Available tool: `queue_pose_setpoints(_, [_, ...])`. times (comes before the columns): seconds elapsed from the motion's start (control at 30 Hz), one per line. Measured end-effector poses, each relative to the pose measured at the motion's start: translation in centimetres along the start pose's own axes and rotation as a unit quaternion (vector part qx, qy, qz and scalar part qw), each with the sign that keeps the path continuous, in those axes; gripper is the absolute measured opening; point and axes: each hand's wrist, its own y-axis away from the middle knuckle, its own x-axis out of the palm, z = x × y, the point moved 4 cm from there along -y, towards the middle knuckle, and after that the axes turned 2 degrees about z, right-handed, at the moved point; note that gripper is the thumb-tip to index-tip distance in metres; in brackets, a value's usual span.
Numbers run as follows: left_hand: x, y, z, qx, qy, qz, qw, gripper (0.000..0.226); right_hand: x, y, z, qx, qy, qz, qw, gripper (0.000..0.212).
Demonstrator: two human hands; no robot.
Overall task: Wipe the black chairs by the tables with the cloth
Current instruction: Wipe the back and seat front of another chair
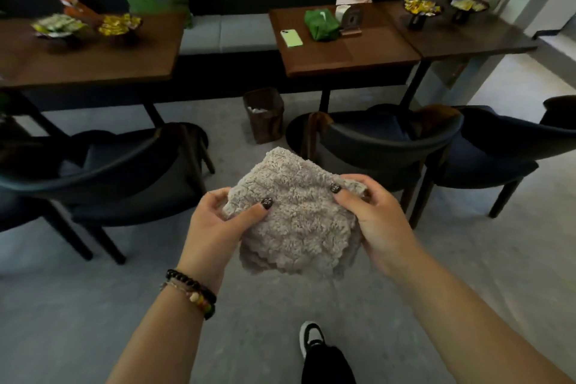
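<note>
We find the fluffy beige cloth point(293, 221) centre frame, pinched by the left hand point(218, 227) and right hand point(374, 218) at opposite edges; we judge it soft, light, floppy, best bunched in the palm.

- A café or small eatery is suggested by dark brown wooden tables point(349, 56) set in a row along a long grey cushioned bench point(227, 34) against a dark wall.
- Black curved-back chairs point(386, 137) are drawn up opposite the bench.
- Small black stands heaped with yellow wrapped snacks point(421, 8) are laid out on the tabletops.
- A brown woven waste bin point(265, 114) is placed on the grey floor.
</note>
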Motion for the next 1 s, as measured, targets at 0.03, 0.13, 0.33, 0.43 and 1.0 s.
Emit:
queue_pose_setpoints(0.03, [-0.7, -0.4, -0.1, -0.018, 0.007, 0.024, 1.000, 0.075, 0.7, -0.3, 0.5, -0.020, 0.016, 0.001, 1.000, 0.020])
queue_pose_setpoints(0.13, [-1.8, -1.8, -0.5, -0.067, 0.016, 0.116, 0.991, 0.054, 2.6, -1.7, 2.4, -0.093, 0.113, 0.043, 0.988, 0.021])
queue_pose_setpoints(0.33, [-2.6, -7.3, -1.9, -0.067, 0.046, 0.143, 0.986, 0.038, 5.4, -8.2, 5.2, -0.175, 0.283, 0.068, 0.941, 0.018])
queue_pose_setpoints(0.43, [-3.1, -10.3, -3.3, -0.026, 0.048, 0.162, 0.985, 0.077, 6.7, -11.6, 6.2, -0.171, 0.227, 0.085, 0.955, 0.014])
queue_pose_setpoints(1.0, [-17.9, -25.1, -12.7, 0.208, -0.401, -0.040, 0.891, 0.018, 24.7, -24.4, 15.9, -0.446, 0.399, 0.075, 0.798, 0.018])
